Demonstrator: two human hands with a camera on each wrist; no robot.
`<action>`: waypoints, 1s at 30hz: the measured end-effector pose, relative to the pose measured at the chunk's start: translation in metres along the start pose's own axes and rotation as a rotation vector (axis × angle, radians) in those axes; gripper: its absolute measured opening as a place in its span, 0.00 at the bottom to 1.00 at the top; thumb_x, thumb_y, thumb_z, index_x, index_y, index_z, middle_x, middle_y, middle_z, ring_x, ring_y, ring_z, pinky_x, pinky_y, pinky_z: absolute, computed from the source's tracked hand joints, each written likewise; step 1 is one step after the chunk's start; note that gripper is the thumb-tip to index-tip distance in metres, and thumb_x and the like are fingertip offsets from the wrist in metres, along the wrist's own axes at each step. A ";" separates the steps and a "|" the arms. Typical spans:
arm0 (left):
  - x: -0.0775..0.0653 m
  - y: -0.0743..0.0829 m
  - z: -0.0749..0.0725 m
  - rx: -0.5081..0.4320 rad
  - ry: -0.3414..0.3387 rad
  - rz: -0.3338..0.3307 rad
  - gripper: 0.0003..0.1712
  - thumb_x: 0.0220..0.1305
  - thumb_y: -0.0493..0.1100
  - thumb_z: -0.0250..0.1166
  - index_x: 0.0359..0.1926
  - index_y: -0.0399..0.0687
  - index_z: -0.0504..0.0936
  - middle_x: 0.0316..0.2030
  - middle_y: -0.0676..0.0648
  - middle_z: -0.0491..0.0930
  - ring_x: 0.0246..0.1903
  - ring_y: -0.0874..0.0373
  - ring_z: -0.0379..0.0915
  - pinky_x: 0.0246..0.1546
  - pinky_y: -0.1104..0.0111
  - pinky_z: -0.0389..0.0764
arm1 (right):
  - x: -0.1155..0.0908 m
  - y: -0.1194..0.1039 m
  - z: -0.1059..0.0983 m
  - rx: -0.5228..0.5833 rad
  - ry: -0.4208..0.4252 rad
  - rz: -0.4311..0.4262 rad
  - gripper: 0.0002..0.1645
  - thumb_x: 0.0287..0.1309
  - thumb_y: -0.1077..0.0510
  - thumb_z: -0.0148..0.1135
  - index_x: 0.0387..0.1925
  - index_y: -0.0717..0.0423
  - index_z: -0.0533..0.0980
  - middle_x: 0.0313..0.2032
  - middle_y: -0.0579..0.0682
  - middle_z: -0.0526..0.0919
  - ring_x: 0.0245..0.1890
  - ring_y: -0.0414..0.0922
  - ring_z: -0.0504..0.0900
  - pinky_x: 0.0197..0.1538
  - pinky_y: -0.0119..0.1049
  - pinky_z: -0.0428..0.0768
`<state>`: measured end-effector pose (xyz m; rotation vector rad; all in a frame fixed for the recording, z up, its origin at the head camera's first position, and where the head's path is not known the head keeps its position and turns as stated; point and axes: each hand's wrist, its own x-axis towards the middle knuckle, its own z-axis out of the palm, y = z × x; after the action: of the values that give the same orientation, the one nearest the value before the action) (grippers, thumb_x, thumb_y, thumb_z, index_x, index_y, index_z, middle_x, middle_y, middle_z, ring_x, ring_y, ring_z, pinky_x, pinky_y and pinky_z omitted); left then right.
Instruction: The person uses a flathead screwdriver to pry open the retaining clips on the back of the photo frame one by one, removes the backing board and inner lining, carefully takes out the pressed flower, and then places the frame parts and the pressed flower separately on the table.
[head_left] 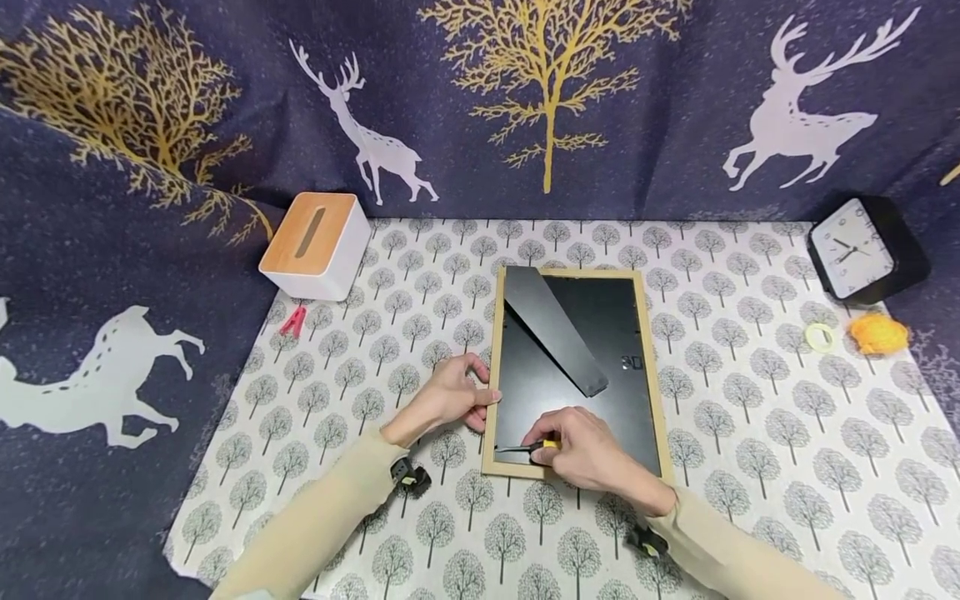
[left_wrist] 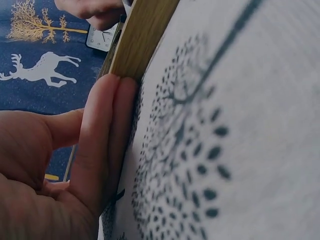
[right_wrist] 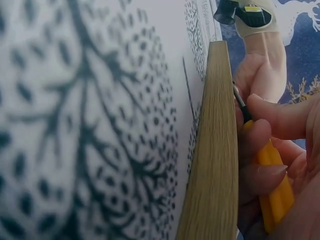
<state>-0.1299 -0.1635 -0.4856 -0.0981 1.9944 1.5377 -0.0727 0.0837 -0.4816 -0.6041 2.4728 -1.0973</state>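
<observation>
A picture frame [head_left: 651,367] with a wooden rim lies back side up, its black backing board [head_left: 525,375] showing. Hinged to the board is a black stand leg [head_left: 558,329], lying slantwise across it. My left hand [head_left: 453,392] holds the frame's left rim, thumb on top and fingers along the outer side. With my right hand [head_left: 588,450] I grip a screwdriver [right_wrist: 277,190] by its yellow handle. Its thin metal shaft [head_left: 513,449] points left, the tip at the frame's lower left corner. Whether the tip touches a tab there is too small to tell.
A white tissue box [head_left: 330,262] with a wooden lid stands back left, a red clip [head_left: 293,322] before it. At the right are a black clock [head_left: 858,250], a pale green ring [head_left: 820,337] and an orange bundle [head_left: 879,333]. A tree-patterned cloth [head_left: 375,500] covers the table.
</observation>
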 end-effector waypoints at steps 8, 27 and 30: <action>0.002 -0.002 -0.001 0.012 0.012 -0.020 0.17 0.71 0.33 0.72 0.54 0.36 0.73 0.22 0.45 0.81 0.14 0.58 0.83 0.27 0.61 0.96 | 0.002 0.001 -0.001 -0.015 -0.010 -0.021 0.10 0.61 0.61 0.76 0.39 0.41 0.92 0.38 0.40 0.93 0.28 0.29 0.74 0.30 0.26 0.72; 0.004 0.000 0.002 0.005 0.019 -0.057 0.17 0.70 0.33 0.73 0.52 0.38 0.75 0.23 0.44 0.82 0.16 0.56 0.83 0.28 0.60 0.96 | -0.004 -0.004 -0.003 -0.044 0.022 0.091 0.12 0.58 0.63 0.76 0.37 0.41 0.92 0.40 0.42 0.94 0.35 0.35 0.82 0.40 0.37 0.82; 0.004 -0.001 0.001 -0.007 0.024 -0.070 0.17 0.69 0.33 0.74 0.52 0.38 0.75 0.23 0.44 0.81 0.16 0.56 0.83 0.28 0.60 0.96 | -0.003 -0.006 -0.001 -0.047 0.016 0.099 0.12 0.58 0.63 0.77 0.38 0.41 0.92 0.40 0.41 0.94 0.33 0.34 0.81 0.38 0.35 0.80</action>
<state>-0.1322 -0.1618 -0.4883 -0.1876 1.9831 1.5058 -0.0693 0.0824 -0.4758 -0.4821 2.5189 -1.0134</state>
